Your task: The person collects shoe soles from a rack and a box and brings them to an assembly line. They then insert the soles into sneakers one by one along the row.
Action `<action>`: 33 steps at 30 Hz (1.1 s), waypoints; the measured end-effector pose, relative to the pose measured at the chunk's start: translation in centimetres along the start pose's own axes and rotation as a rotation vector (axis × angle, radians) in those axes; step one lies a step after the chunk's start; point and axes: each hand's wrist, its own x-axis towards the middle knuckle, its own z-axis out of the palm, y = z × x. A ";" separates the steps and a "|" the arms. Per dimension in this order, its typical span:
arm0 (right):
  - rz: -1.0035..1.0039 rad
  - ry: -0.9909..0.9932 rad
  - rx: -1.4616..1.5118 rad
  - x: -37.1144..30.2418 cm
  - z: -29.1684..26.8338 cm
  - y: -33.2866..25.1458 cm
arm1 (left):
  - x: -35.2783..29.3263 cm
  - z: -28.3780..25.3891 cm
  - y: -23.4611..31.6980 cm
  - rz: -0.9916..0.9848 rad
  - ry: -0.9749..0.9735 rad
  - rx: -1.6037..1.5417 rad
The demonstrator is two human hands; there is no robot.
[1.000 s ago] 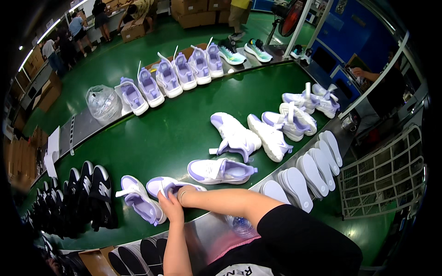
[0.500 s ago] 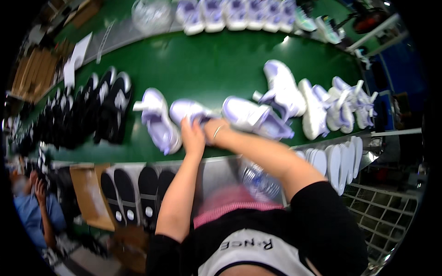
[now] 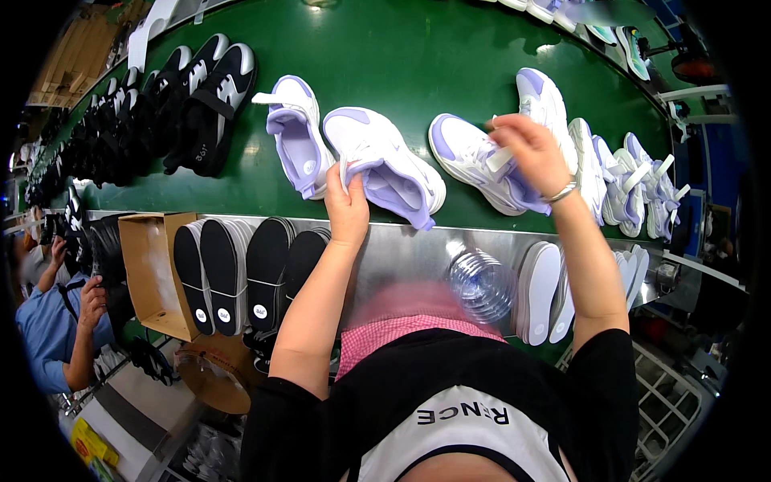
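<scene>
A white and lilac sneaker (image 3: pixel 377 145) lies on the green table in front of me, its lilac-lined opening turned toward me. My left hand (image 3: pixel 347 210) is closed on the near left edge of that opening, thumb at the collar. My right hand (image 3: pixel 532 153) hovers over another white and lilac sneaker (image 3: pixel 466 153), close to its white strap. Its fingers are bent together, and whatever lies between them is hidden. Left of the held shoe rests a third such sneaker (image 3: pixel 295 132) with its strap folded outward.
Black shoes (image 3: pixel 210 112) line the left of the table, more white and lilac sneakers (image 3: pixel 588 169) the right. Along the near ledge are black insoles (image 3: pixel 222 273), a cardboard box (image 3: pixel 152 281), a clear plastic bottle (image 3: pixel 482 285) and white insoles (image 3: pixel 536 289). Another person (image 3: pixel 60 321) is at left.
My right hand has left the middle sneaker and moved right to the neighbouring one. My left hand stays at the middle sneaker, now gripping its opening's edge. The view has shifted.
</scene>
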 end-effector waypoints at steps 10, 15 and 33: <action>0.542 0.329 -1.100 -0.4 -4.8 11.5 | 8.6 0.3 4.6 0.451 0.255 0.689; 0.488 0.420 -0.834 -0.5 -7.3 13.4 | 1.4 5.4 10.0 0.104 -0.490 0.064; 0.563 0.325 -0.759 -26.5 -0.4 8.6 | 3.2 15.9 6.5 0.222 -0.549 0.167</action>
